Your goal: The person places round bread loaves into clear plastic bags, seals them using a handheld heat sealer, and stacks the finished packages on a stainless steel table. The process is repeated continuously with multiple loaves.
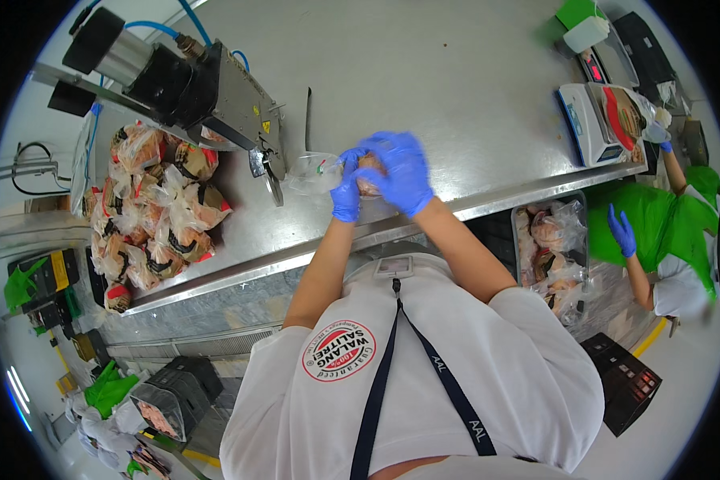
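Both of my hands wear blue gloves and are at a clear plastic bag of meat (368,174) over the steel table. My left hand (346,190) is closed on the bag near its gathered side. The loose plastic end (312,173) sticks out to the left, close to the metal jaw of a clipping machine (264,164). Smeared a little by motion, my right hand (402,174) wraps over the meat from the right. My fingers hide much of the bag.
Closed bags of meat (152,212) are piled on the table's left end. A thin upright metal blade or bar (308,120) stands behind the bag. At right are a weighing scale (588,128), a crate of bagged meat (550,248) and a co-worker in a green apron (640,220).
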A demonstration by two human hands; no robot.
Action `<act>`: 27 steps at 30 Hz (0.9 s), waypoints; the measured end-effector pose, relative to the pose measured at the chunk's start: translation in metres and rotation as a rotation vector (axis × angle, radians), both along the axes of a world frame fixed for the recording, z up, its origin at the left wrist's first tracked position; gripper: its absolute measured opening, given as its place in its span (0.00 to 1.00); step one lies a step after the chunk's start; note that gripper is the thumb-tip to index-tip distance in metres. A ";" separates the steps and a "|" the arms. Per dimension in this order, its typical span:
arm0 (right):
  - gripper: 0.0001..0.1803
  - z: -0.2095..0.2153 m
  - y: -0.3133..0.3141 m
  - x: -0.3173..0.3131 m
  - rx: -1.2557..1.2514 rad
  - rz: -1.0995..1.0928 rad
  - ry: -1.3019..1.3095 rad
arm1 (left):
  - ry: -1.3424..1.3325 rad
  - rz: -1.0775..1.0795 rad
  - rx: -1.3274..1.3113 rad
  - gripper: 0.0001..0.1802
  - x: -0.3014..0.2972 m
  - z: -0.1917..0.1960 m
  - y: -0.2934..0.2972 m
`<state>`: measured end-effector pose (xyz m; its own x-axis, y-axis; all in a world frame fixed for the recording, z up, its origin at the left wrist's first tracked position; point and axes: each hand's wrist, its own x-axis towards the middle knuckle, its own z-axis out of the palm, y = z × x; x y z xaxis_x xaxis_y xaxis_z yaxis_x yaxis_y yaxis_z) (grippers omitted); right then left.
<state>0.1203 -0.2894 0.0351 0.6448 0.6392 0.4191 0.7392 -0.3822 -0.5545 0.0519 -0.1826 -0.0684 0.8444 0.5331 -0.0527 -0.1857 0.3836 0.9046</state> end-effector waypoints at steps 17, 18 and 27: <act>0.16 -0.046 0.027 -0.027 -0.033 0.114 0.177 | -0.147 0.077 -0.697 0.22 -0.039 -0.041 0.021; 0.16 -0.044 0.030 -0.028 -0.048 0.130 0.170 | -0.159 0.081 -0.729 0.22 -0.040 -0.044 0.022; 0.19 -0.047 0.029 -0.018 -0.062 0.093 0.413 | -0.103 0.164 -0.726 0.21 -0.035 -0.032 0.019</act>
<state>0.1022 -0.2603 -0.0115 0.6885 0.7188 0.0965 0.4930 -0.3663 -0.7891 0.0171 -0.1632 -0.1002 0.7768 0.5139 -0.3640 -0.3619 0.8373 0.4098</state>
